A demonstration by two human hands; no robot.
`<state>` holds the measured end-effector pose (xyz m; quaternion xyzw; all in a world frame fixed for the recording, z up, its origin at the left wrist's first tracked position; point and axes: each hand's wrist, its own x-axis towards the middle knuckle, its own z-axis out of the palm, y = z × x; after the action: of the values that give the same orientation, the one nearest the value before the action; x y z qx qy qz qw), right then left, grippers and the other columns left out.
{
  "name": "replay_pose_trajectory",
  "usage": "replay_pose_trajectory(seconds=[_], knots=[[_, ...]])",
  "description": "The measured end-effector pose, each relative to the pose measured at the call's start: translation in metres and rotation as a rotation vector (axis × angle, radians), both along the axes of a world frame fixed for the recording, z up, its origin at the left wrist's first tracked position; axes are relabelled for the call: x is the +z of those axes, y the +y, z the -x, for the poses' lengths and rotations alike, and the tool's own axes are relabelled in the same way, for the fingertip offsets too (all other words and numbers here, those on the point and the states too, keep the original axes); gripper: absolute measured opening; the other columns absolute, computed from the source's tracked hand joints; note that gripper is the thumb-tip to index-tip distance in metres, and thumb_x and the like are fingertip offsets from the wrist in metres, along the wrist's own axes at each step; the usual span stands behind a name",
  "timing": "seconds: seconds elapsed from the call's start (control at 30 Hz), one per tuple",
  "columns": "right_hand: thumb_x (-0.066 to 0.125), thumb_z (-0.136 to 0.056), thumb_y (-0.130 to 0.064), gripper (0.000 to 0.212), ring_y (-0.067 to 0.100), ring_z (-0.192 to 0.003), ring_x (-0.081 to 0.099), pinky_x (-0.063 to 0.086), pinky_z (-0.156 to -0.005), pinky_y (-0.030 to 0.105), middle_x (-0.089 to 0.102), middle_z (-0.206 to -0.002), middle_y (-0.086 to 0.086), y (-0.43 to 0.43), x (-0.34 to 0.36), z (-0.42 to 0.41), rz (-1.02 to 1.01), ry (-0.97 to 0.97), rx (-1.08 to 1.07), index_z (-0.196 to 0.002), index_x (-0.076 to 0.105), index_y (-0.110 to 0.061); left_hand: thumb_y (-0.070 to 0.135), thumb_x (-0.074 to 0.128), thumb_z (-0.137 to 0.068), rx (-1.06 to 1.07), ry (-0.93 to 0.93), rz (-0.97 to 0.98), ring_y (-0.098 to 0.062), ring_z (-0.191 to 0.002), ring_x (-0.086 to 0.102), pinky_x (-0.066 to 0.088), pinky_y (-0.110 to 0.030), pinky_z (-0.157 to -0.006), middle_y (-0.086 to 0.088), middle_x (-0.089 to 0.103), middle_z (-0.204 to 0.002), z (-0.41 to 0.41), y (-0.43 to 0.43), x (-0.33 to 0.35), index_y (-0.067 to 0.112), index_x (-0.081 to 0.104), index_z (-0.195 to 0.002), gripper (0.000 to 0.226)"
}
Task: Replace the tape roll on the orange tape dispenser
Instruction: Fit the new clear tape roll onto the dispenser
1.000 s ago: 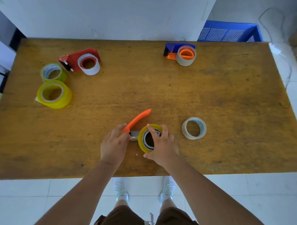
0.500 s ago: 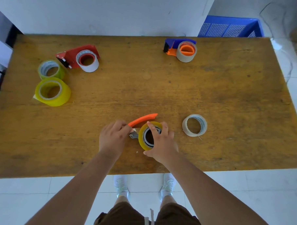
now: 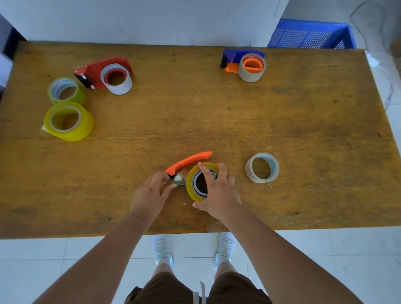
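The orange tape dispenser (image 3: 187,161) lies near the table's front edge, its curved handle pointing up and to the right. A yellow tape roll (image 3: 192,182) sits on its hub. My right hand (image 3: 217,192) covers the roll from the right, fingers gripping its rim. My left hand (image 3: 150,194) is at the dispenser's metal blade end (image 3: 179,178), its fingertips pinching there; whether tape is between them I cannot tell. A nearly used-up pale roll (image 3: 262,167) lies flat on the table to the right.
At the back left stands a red dispenser (image 3: 102,73) with a white roll; a blue-and-orange dispenser (image 3: 243,61) is at the back. Two yellow-green rolls (image 3: 68,120) (image 3: 65,90) lie at the left. A blue crate (image 3: 311,35) sits behind the wooden table (image 3: 311,122).
The orange handle has swung clockwise, lying flatter and pointing more to the right. My left hand has shifted from the handle's base down to the blade end. My right hand stays on the roll.
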<state>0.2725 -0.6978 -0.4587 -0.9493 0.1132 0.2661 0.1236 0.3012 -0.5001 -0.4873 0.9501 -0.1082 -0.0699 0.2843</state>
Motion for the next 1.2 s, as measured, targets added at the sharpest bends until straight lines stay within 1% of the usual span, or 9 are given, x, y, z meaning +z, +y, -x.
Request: replay_pose_trajectory(seconds=[0.2, 0.4, 0.53, 0.7, 0.8, 0.93, 1.03, 1.1, 1.2], knots=[[0.078, -0.069, -0.061, 0.115, 0.039, -0.141, 0.018, 0.050, -0.093, 0.047, -0.004, -0.160, 0.008, 0.001, -0.001, 0.001, 0.002, -0.014, -0.010, -0.146, -0.006, -0.051, 0.031, 0.073, -0.082, 0.165, 0.121, 0.080, -0.001, -0.081, 0.065, 0.057, -0.026, -0.065, 0.014, 0.068, -0.094, 0.008, -0.014, 0.005, 0.022, 0.057, -0.105, 0.030], [0.078, -0.069, -0.060, 0.115, 0.040, -0.141, 0.017, 0.049, -0.094, 0.048, -0.004, -0.160, 0.008, 0.002, 0.001, 0.001, 0.000, -0.009, -0.015, -0.147, -0.006, -0.051, 0.031, 0.069, -0.085, 0.420, 0.115, 0.095, -0.005, -0.064, 0.061, 0.054, -0.029, -0.051, 0.014, 0.064, -0.075, 0.012, -0.037, 0.019, 0.030, 0.053, -0.095, 0.019], [0.077, -0.070, -0.061, 0.114, 0.039, -0.141, 0.017, 0.049, -0.093, 0.047, -0.004, -0.160, 0.009, 0.002, 0.001, 0.002, -0.007, -0.012, -0.011, -0.147, -0.006, -0.050, 0.023, 0.068, -0.084, 0.351, -0.035, 0.032, -0.012, -0.054, 0.056, 0.047, -0.028, -0.043, 0.010, 0.061, -0.067, 0.018, -0.037, 0.018, 0.025, 0.055, -0.084, 0.012], [0.077, -0.070, -0.061, 0.114, 0.039, -0.140, 0.019, 0.049, -0.094, 0.047, -0.004, -0.160, 0.008, 0.001, 0.000, 0.004, -0.020, -0.024, -0.008, -0.147, -0.006, -0.050, 0.014, 0.071, -0.081, 0.106, -0.331, -0.187, -0.014, -0.042, 0.038, 0.020, -0.020, -0.041, 0.003, 0.048, -0.051, 0.005, -0.017, 0.010, 0.016, 0.058, -0.068, 0.019], [0.077, -0.070, -0.061, 0.114, 0.039, -0.139, 0.020, 0.050, -0.092, 0.047, -0.003, -0.160, 0.008, 0.000, 0.000, 0.004, -0.026, -0.027, -0.009, -0.147, -0.006, -0.050, 0.009, 0.075, -0.075, 0.073, -0.335, -0.228, -0.014, -0.043, 0.033, 0.014, -0.018, -0.043, 0.002, 0.046, -0.049, 0.005, -0.010, 0.008, 0.015, 0.055, -0.064, 0.024], [0.076, -0.070, -0.061, 0.114, 0.040, -0.139, 0.020, 0.049, -0.092, 0.048, -0.005, -0.160, 0.008, -0.001, 0.001, 0.004, -0.026, 0.001, -0.003, -0.147, -0.008, -0.051, 0.017, 0.074, -0.079, 0.182, -0.116, -0.180, -0.013, -0.046, 0.044, 0.027, -0.019, -0.041, 0.005, 0.056, -0.056, 0.007, -0.001, -0.001, 0.020, 0.054, -0.077, 0.020], [0.076, -0.070, -0.062, 0.116, 0.040, -0.141, 0.019, 0.043, -0.101, 0.053, -0.003, -0.161, 0.010, -0.001, 0.003, 0.003, -0.014, 0.012, 0.017, -0.148, -0.009, -0.049, 0.024, 0.065, -0.086, 0.194, 0.042, -0.140, -0.012, -0.063, 0.059, 0.050, -0.032, -0.057, 0.014, 0.068, -0.078, 0.001, -0.001, -0.001, 0.028, 0.055, -0.104, 0.021], [0.075, -0.069, -0.066, 0.118, 0.040, -0.143, 0.017, 0.038, -0.105, 0.057, -0.002, -0.162, 0.010, -0.001, 0.004, 0.001, -0.014, 0.016, 0.029, -0.148, -0.011, -0.049, 0.026, 0.062, -0.089, 0.158, 0.082, -0.138, -0.011, -0.074, 0.062, 0.053, -0.034, -0.065, 0.017, 0.068, -0.087, -0.003, -0.002, 0.002, 0.032, 0.052, -0.122, 0.035], [0.072, -0.065, -0.073, 0.121, 0.041, -0.146, 0.011, 0.034, -0.107, 0.060, -0.005, -0.163, 0.010, -0.005, 0.007, 0.000, -0.086, 0.003, 0.031, -0.147, -0.014, -0.049, 0.025, 0.057, -0.093, 0.079, 0.133, -0.185, -0.013, -0.085, 0.063, 0.054, -0.035, -0.070, 0.012, 0.070, -0.098, -0.011, 0.002, 0.000, 0.032, 0.050, -0.131, 0.040]])
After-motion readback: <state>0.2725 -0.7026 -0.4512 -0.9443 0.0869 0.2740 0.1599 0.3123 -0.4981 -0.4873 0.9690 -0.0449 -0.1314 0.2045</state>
